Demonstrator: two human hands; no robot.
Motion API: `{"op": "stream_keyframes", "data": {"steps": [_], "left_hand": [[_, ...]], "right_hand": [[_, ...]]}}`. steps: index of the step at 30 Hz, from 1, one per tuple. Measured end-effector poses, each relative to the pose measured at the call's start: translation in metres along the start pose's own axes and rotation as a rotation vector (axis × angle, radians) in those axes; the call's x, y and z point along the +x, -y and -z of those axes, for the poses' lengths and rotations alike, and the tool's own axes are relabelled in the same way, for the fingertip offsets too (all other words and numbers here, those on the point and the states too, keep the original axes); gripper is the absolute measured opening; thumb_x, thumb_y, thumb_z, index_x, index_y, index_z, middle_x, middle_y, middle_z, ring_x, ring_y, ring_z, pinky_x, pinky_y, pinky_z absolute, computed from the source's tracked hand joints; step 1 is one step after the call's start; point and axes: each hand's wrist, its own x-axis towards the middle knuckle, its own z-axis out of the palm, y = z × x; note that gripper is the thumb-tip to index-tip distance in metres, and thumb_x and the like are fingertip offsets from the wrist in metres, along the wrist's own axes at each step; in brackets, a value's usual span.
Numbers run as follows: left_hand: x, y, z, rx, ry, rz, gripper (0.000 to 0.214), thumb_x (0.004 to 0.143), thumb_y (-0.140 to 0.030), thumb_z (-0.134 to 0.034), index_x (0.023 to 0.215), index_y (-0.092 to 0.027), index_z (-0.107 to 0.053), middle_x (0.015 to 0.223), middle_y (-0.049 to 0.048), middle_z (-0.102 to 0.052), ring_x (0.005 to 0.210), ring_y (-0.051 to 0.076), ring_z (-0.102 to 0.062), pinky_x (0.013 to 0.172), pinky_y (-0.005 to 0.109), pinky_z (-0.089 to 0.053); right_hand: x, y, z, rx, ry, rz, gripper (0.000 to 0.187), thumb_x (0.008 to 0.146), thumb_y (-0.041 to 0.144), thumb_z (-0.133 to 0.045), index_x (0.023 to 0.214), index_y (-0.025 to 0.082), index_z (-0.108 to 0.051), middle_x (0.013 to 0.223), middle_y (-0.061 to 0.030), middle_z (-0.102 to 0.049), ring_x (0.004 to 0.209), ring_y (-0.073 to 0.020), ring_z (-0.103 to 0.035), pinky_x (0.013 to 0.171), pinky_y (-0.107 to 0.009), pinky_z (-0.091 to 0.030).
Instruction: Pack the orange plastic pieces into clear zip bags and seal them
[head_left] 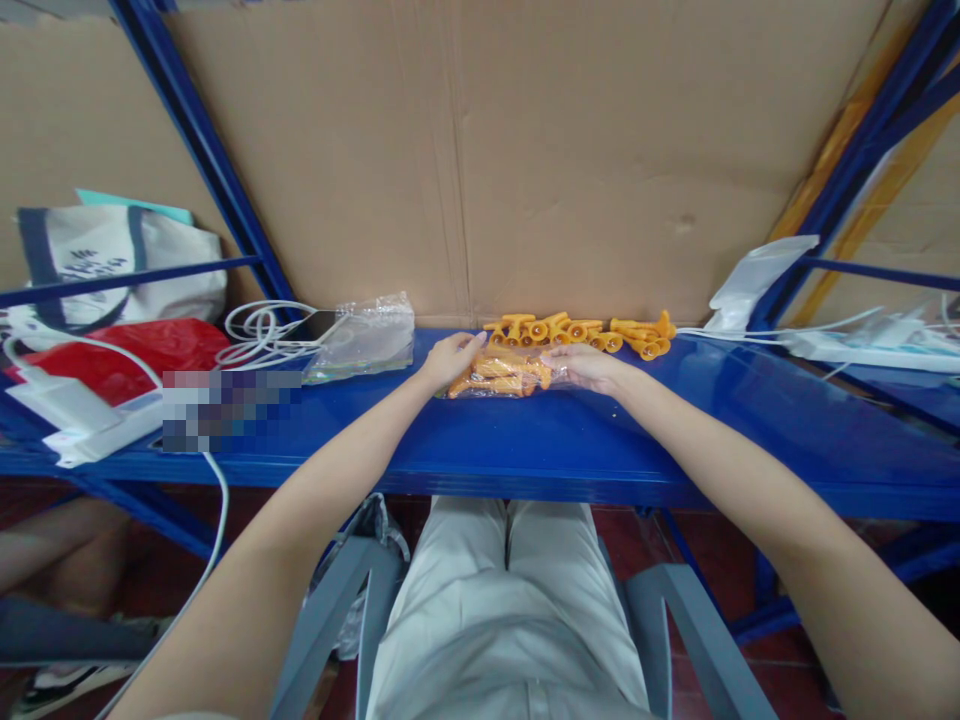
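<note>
A small clear plastic bag [501, 376] filled with several orange plastic parts lies on the blue metal shelf [525, 450]. My left hand [450, 358] grips the bag's left end, fingers curled over it. My right hand [583, 366] holds the bag's right end, fingers closed on the plastic. Just behind the bag, a row of loose orange parts [581, 332] lies against the cardboard backing.
A stack of empty clear bags [365, 338] and coiled white cables [262, 332] lie to the left, with a white charger [56, 400], a red bag [142, 350] and a tote bag [112, 262]. A white pouch [757, 280] and a power strip [862, 346] sit at the right.
</note>
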Motion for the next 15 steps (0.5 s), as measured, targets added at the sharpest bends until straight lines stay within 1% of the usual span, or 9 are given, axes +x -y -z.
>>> {"op": "stream_keyframes", "data": {"steps": [4,8,11,13,15], "left_hand": [[0.0006,0.0,-0.0006,-0.022,-0.009,-0.001,0.052,0.097,-0.051,-0.037,0.115,-0.017,-0.072,0.119,0.0079,-0.074,0.115,0.025,-0.065,0.096,0.029,-0.049],[0.0002,-0.0002,-0.001,-0.042,-0.005,-0.008,0.052,0.095,-0.051,-0.04,0.114,-0.015,-0.072,0.118,0.0097,-0.074,0.114,0.025,-0.066,0.096,0.029,-0.048],[0.0002,-0.0001,-0.0001,-0.043,0.004,-0.008,0.05,0.094,-0.05,-0.044,0.114,-0.014,-0.072,0.118,0.0108,-0.074,0.113,0.025,-0.066,0.096,0.03,-0.048],[0.0007,0.0005,0.0003,-0.04,0.004,-0.003,0.049,0.093,-0.05,-0.046,0.115,-0.014,-0.071,0.119,0.0114,-0.073,0.113,0.026,-0.066,0.096,0.03,-0.048],[0.0015,0.0015,0.0002,-0.037,-0.001,0.001,0.049,0.092,-0.05,-0.048,0.116,-0.014,-0.071,0.12,0.0118,-0.073,0.113,0.026,-0.066,0.096,0.03,-0.048]], "right_hand": [[-0.0022,0.0007,-0.0025,0.032,0.002,-0.024,0.019,0.09,0.004,-0.06,0.073,0.013,-0.066,0.071,-0.0066,-0.072,0.062,-0.0108,-0.066,0.079,-0.024,-0.06],[-0.0043,0.0017,-0.0064,0.002,-0.017,-0.01,0.021,0.09,0.004,-0.06,0.072,0.013,-0.065,0.064,-0.0038,-0.069,0.055,-0.0086,-0.062,0.073,-0.021,-0.058],[-0.0037,0.0008,-0.008,-0.083,-0.063,-0.002,0.023,0.09,0.012,-0.066,0.067,0.014,-0.061,0.057,-0.002,-0.065,0.05,-0.0081,-0.059,0.066,-0.02,-0.057],[-0.0028,-0.0001,-0.008,-0.149,-0.091,0.0,0.029,0.09,0.021,-0.069,0.063,0.016,-0.058,0.054,-0.0019,-0.063,0.048,-0.0086,-0.058,0.062,-0.021,-0.056],[-0.0021,-0.0005,-0.0076,-0.184,-0.1,0.006,0.034,0.09,0.025,-0.069,0.06,0.016,-0.056,0.053,-0.0023,-0.062,0.048,-0.0091,-0.057,0.061,-0.022,-0.056]]}}
